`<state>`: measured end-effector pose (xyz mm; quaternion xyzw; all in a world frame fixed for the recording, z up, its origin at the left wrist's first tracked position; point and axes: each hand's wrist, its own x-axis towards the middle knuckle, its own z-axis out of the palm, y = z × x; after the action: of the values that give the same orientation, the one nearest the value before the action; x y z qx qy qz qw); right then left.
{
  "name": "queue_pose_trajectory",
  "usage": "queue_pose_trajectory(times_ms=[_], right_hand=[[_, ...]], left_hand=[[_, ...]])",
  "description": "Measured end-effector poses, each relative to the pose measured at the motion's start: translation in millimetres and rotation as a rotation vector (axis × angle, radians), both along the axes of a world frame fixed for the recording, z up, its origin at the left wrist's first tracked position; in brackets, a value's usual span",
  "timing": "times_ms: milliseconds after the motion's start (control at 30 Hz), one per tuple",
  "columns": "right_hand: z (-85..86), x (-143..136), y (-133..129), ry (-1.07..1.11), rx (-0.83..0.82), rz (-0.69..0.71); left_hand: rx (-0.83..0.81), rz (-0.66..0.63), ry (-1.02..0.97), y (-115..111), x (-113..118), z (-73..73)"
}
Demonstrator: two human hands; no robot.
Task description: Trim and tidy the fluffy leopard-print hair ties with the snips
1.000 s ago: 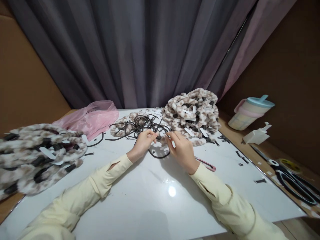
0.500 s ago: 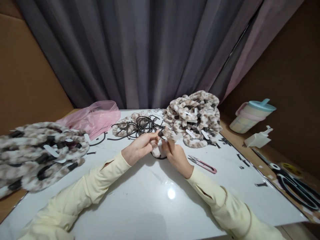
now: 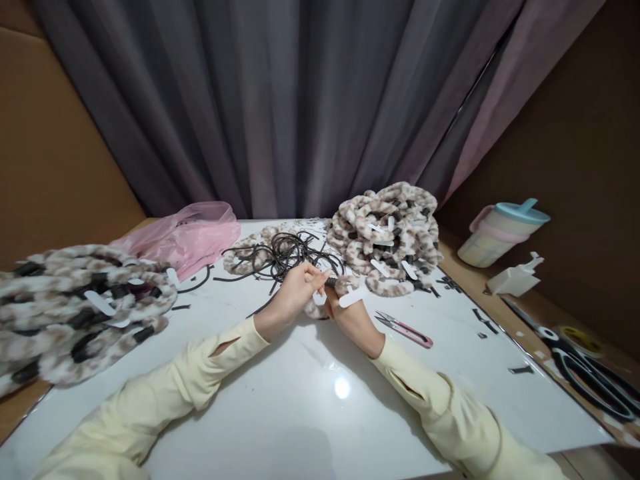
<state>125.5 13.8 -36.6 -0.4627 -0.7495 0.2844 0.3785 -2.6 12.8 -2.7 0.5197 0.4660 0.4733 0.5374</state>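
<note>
A fluffy white-and-brown spotted band (image 3: pixel 316 311) is held between my hands above the table; it has a dark wrapped section (image 3: pixel 331 283) and a white tag (image 3: pixel 353 297). My left hand (image 3: pixel 299 293) is closed, thumb and fingers pinched at the left end of the dark section. From below, my right hand (image 3: pixel 356 321) closes around the band, its fingertips partly hidden by the tag and the fluff. Just behind my hands lies a tangle of dark cords (image 3: pixel 287 252). Pink thread snips (image 3: pixel 407 331) rest to the right of my right hand.
Piles of similar spotted bands stand at the left (image 3: pixel 100 267) and back right (image 3: pixel 395 247). A pink plastic bag (image 3: pixel 195 230) lies at the back left. At the right are a lidded cup (image 3: pixel 500 233), a white bottle (image 3: pixel 515 279), black scissors (image 3: pixel 590 380) and dark scraps (image 3: pixel 485 321).
My left hand has shifted slightly right and turned, its fingers now at the end of the dark section. The band's white tag has swung into plain view over my right hand.
</note>
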Motion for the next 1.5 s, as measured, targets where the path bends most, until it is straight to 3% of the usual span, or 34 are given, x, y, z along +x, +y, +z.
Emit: queue_pose_trajectory(times_ms=[100,233,433,700,900,1167,1500], right_hand=[[4.2,-1,-3,0.052,-0.039,0.027],[8.6,-1,-6,0.108,-0.083,0.047],[12.2,-4,-8,0.102,-0.126,0.069],[12.1,-5,-11,-0.098,-0.074,0.096],[18.4,2,-15,-0.374,0.043,0.065],[23.7,7,-19,-0.728,0.183,-0.081],[27.1,10,-14,-0.78,0.202,-0.141]], left_hand=[[0.211,0.017,0.183,-1,0,2.1],[0.368,0.015,0.44,-4,-2,8.0],[0.524,0.063,0.58,-6,-1,8.7],[0.834,0.125,0.838,5,-6,-8.2],[1.076,0.016,1.031,11,-11,-17.3],[0.866,-0.014,0.908,13,-10,-15.2],[0.732,-0.129,0.914,9,-11,-3.0]])
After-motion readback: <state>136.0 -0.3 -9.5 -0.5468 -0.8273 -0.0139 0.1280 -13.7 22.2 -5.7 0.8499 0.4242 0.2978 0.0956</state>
